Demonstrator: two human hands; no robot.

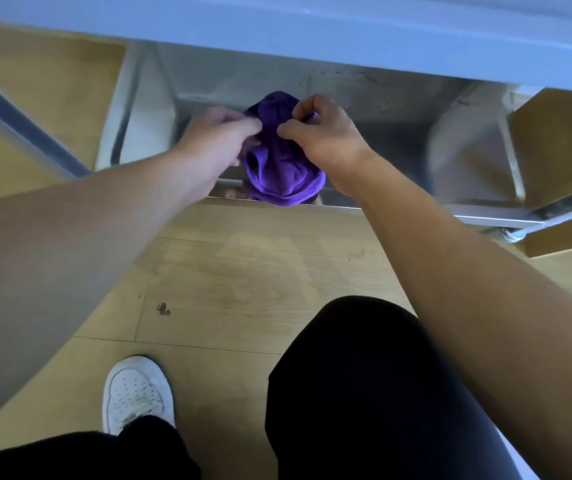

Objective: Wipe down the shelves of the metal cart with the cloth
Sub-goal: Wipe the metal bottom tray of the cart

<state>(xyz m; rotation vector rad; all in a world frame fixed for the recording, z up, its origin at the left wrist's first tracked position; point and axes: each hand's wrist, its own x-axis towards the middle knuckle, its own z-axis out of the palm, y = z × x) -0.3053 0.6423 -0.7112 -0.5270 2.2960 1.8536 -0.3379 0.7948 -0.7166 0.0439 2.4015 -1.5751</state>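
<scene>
Over the front rim of the lower steel shelf [398, 126] of the grey metal cart [468, 213], a bunched purple terry cloth [277, 171] is held up between both hands; whether it touches the rim cannot be told. The step appears to be regathering the cloth into a pad, and the next move calls for pressing it flat on the shelf and sweeping across. Left hand [218, 140] and right hand [319, 133] each pinch the cloth's upper folds with tightly curled fingers.

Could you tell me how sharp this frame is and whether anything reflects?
Head view: soft, motion-smeared at the metal cart's shelf on the right; its shiny front lip mirrors the crumpled purple cloth that the left hand and right hand pinch; wide-angle edges bend.
</scene>
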